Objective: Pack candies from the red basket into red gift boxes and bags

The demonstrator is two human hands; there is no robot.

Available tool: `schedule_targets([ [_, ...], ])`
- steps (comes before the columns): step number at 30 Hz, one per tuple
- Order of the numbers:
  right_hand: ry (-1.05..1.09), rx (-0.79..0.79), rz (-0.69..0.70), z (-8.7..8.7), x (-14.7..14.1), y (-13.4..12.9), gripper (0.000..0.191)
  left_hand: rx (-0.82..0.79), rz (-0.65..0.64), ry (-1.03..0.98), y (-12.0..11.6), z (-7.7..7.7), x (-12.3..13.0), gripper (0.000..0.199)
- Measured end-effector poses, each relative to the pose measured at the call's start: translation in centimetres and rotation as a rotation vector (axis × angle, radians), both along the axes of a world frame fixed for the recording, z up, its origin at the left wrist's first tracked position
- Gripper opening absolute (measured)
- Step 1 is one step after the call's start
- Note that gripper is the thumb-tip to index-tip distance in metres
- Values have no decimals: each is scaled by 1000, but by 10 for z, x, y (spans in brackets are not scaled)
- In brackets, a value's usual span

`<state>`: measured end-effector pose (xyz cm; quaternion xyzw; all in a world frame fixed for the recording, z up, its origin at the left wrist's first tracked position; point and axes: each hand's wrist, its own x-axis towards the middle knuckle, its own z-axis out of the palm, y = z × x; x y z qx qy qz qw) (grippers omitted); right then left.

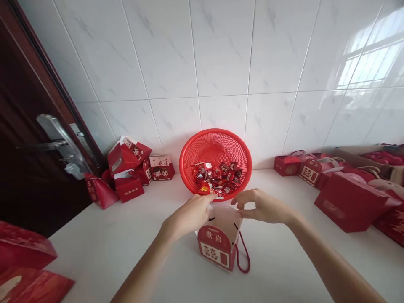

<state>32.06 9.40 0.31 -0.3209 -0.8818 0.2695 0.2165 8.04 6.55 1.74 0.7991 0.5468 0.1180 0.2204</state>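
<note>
A small red and pink candy box [215, 244] stands upright on the white table, its top flaps raised and its front printed with Chinese characters. A dark red cord handle [244, 256] hangs in a loop at its right side. My left hand [188, 213] holds the upper left of the box, its index finger reaching over the far flap. On the opposite side, my right hand [263, 206] pinches the upper right flap between thumb and fingers. Just behind both hands rests a red plastic basket [186, 168] with several wrapped candies [217, 176] in it. The box's inside is hidden.
Several red gift boxes [128, 185] are piled at the left near the dark door [19, 105]. More boxes [347, 204] crowd the right side, beside a cardboard carton [353, 155]. Red packages [25, 248] lie at the lower left. A tiled wall [170, 54] rises behind the table.
</note>
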Motion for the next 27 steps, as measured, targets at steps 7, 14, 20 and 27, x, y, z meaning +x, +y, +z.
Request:
schedule_targets([
  [7, -69, -141, 66, -7, 13, 10, 34, -8, 102, 179, -4, 11, 1, 33],
  [14, -109, -213, 83, -12, 16, 13, 36, -71, 118, 233, 0, 6, -7, 25],
  [20, -121, -179, 102, -14, 12, 12, 34, -138, 126, 214, 8, 1, -19, 22],
  [27, -8, -83, 120, -4, 8, 8, 31, -166, 46, 238, 2, 11, -16, 28],
])
